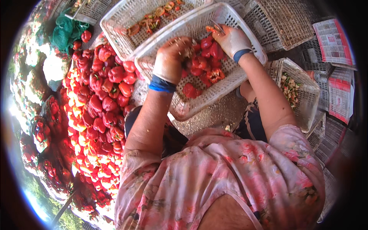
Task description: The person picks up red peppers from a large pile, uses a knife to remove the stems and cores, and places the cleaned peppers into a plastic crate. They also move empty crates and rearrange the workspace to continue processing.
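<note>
My left hand [173, 57], in a soiled glove with a blue band at the wrist, is over the left side of a white plastic crate [184, 111]. Its fingers curl inward, pale seeds cling to it, and whatever it grips is hidden. My right hand [232, 41], gloved too, is closed over the crate's far right side. A thin metal blade, seemingly a small knife [217, 26], sticks out from its fingers. Beside the blade is an orange-red pepper piece [210, 29]. Red bell peppers [203, 61] lie in the crate below both hands, one cut open [215, 75].
A large heap of red peppers [101, 103] lies to the left, with a green net bag [65, 32] behind. Another crate [122, 23] with pepper scraps adjoins at the back. At right stand a crate of pale scraps [306, 96] and stacked crates [283, 19].
</note>
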`<action>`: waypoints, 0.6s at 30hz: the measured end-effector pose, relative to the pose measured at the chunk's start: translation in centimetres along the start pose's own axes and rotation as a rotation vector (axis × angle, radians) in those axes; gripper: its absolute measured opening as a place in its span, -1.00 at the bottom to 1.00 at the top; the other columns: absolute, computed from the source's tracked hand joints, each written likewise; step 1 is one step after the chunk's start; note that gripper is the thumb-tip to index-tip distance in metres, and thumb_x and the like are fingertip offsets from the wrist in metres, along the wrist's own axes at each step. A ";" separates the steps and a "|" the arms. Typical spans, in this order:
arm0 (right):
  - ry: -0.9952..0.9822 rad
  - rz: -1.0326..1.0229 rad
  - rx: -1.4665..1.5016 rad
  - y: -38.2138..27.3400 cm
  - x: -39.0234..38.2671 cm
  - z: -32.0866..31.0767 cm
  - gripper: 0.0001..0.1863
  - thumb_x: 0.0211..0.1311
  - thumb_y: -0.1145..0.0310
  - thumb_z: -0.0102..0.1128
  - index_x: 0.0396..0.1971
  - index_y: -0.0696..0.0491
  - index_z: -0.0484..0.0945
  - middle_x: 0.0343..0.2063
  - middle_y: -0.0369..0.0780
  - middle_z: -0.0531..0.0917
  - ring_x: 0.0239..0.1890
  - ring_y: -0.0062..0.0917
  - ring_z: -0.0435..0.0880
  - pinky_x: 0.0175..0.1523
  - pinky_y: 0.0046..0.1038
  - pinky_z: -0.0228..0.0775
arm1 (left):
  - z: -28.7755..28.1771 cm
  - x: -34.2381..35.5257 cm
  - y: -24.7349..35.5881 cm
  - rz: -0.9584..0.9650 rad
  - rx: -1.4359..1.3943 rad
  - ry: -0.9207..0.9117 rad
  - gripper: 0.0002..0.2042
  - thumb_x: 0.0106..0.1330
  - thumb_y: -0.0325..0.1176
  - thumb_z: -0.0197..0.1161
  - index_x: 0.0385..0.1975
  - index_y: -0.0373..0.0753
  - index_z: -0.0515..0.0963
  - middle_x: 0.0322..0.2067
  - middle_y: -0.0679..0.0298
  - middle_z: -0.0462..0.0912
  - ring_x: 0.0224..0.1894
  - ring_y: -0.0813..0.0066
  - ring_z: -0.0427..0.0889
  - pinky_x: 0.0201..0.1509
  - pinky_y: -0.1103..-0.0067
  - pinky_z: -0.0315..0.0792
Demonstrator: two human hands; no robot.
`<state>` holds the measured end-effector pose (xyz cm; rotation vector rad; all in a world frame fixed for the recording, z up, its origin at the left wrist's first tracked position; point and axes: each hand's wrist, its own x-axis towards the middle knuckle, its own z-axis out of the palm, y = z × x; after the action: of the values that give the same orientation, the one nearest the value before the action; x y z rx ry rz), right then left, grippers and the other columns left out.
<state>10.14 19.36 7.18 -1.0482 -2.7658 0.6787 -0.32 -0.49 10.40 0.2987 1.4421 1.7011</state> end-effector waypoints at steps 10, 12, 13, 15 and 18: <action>-1.019 -0.346 -0.411 -3.3 -6.0 14.0 -0.59 0.16 0.11 0.26 -0.02 -0.06 0.66 -0.03 -0.17 0.69 -0.01 -0.29 0.68 0.12 -0.30 0.47 | -6.6 0.9 1.2 0.100 -0.426 0.130 -0.92 0.25 -0.40 0.03 -0.47 -0.17 0.44 -0.58 0.31 0.37 -0.54 0.45 0.39 -0.48 0.53 0.29; -1.096 -0.142 -0.515 -1.5 -5.5 21.0 -0.55 0.16 0.05 0.23 -0.03 0.00 0.66 0.01 -0.16 0.67 0.04 -0.28 0.67 0.11 -0.33 0.48 | -5.8 0.1 1.8 0.174 -0.267 0.162 -0.87 0.34 -0.37 0.04 -0.46 -0.21 0.44 -0.56 0.30 0.39 -0.54 0.45 0.39 -0.44 0.50 0.32; -1.046 -0.089 -0.485 -3.7 -6.1 19.4 -0.53 0.18 0.03 0.19 -0.03 0.04 0.66 0.01 -0.17 0.68 0.07 -0.29 0.66 0.11 -0.32 0.49 | -6.3 -0.1 1.9 0.114 -0.451 0.190 -0.85 0.36 -0.35 0.05 -0.43 -0.23 0.45 -0.55 0.30 0.40 -0.54 0.45 0.40 -0.43 0.50 0.34; -1.063 -0.096 -0.515 -3.5 -7.8 23.8 -0.41 0.06 -0.10 0.32 -0.04 0.06 0.66 -0.02 -0.11 0.68 0.03 -0.27 0.68 0.10 -0.27 0.51 | -9.6 0.5 -0.7 0.280 -0.443 0.029 -0.77 0.43 -0.23 0.08 -0.20 -0.31 0.46 -0.47 0.28 0.49 -0.45 0.43 0.45 -0.38 0.46 0.41; -1.068 -0.130 -0.572 -3.1 -10.2 28.1 -0.60 0.13 0.15 0.26 -0.07 0.03 0.68 -0.04 -0.13 0.70 0.01 -0.31 0.70 0.05 -0.27 0.53 | -8.6 -1.0 1.1 0.532 0.845 0.479 -0.68 0.15 -0.27 0.44 -0.21 -0.28 0.53 -0.42 0.25 0.70 -0.41 0.45 0.68 -0.33 0.51 0.56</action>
<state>8.90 0.27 -15.94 -0.6199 -4.0905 0.5200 -5.87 -7.06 9.11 0.8272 2.5938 1.5072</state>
